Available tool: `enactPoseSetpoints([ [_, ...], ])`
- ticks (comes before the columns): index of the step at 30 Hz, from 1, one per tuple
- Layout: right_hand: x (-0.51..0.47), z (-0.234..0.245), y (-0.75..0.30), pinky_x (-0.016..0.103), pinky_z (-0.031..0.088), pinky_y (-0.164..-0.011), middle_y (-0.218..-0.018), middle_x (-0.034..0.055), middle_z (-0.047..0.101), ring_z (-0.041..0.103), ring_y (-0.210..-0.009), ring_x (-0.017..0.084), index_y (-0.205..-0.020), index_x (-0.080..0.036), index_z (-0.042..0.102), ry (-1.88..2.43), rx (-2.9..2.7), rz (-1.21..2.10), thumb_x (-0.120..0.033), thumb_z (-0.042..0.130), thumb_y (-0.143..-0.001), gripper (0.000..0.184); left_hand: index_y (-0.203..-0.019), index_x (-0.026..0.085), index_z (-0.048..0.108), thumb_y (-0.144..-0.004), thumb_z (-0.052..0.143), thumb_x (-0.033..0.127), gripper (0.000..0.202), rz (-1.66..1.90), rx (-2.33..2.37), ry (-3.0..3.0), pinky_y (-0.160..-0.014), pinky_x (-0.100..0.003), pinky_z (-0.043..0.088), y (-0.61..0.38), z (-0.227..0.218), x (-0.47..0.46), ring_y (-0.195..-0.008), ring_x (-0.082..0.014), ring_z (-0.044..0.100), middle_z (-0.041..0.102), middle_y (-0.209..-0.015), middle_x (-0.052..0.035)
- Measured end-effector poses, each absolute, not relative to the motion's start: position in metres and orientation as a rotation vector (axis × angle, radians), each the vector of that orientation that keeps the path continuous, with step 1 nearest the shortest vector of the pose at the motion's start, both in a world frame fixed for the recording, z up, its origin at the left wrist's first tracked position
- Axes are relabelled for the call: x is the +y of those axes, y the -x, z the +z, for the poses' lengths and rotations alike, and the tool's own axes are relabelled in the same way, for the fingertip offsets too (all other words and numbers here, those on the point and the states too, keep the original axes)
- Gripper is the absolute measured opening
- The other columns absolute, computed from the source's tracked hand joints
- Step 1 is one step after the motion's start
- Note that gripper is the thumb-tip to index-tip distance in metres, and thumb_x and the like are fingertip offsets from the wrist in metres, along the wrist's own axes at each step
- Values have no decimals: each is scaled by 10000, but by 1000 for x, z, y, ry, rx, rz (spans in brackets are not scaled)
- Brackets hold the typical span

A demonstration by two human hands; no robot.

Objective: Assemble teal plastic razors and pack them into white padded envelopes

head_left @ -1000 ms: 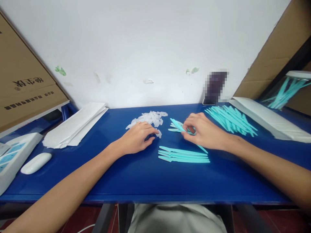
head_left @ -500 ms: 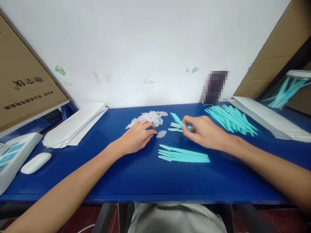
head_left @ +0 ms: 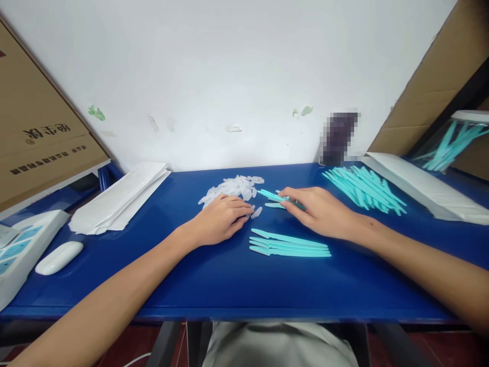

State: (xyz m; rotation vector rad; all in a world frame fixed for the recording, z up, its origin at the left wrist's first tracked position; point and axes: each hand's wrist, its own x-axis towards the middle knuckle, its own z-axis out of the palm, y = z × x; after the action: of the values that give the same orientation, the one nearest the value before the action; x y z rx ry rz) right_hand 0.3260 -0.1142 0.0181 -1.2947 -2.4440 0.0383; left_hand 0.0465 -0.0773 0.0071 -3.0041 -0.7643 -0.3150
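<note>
My left hand rests low on the table, thumb and fingertips closed on a small translucent blade cap, mostly hidden by the fingers. Just right of those fingertips lies a loose cap. Behind the hand spreads a heap of similar caps. My right hand pinches turquoise eyebrow razors, their tips pointing left; how many it holds I cannot tell. Beneath them, another razor lies on the table, partly covered by the hand. Nearer me, several razors lie side by side in a row.
A big pile of turquoise razors sits at right, beside a white packet and a clear jar of razors. On the left are white paper bags, a white mouse-shaped object and a white box. A blurred dark phone-like object leans on the wall.
My left fingers have moved slightly right and closed on a cap from the small group. My right hand has lowered the razors and swung their tips left, toward the caps.
</note>
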Motion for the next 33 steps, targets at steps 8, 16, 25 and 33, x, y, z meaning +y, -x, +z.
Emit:
enactPoseSetpoints([
  [8,-113,15,-324,355,511,-797,-1180,127,718,693,-1007,267,-1206,-166,636,1281,-2439,58,-355,364,-1036,373,-1135,182,701,-1016,459,253,279,-277,-830,2939,-881,-378,441,-45,15,-78,-973,-235,585,658,-1029,-95],
  [16,-114,15,-325,340,499,-758,-1149,117,725,694,-976,259,-1176,-178,634,1290,-2445,44,-354,356,-1038,357,-1080,170,644,-1032,425,273,246,-245,-833,2933,-818,-346,440,-40,17,-76,-901,-215,609,665,-997,-83],
  [25,-113,17,-325,329,473,-726,-1076,110,736,688,-913,247,-1154,-180,638,1297,-2394,-23,-338,354,-1031,348,-1190,188,547,-1030,387,263,239,-404,-906,2983,-806,-342,468,-54,7,-74,-925,-221,594,641,-1031,-97],
  [33,-113,19,-325,314,422,-689,-977,75,730,659,-814,221,-1132,-188,620,1344,-2317,-33,-343,365,-1027,316,-1361,194,531,-1031,302,176,402,-413,-834,3072,-830,-349,457,-58,4,-71,-950,-224,556,605,-1030,-105],
])
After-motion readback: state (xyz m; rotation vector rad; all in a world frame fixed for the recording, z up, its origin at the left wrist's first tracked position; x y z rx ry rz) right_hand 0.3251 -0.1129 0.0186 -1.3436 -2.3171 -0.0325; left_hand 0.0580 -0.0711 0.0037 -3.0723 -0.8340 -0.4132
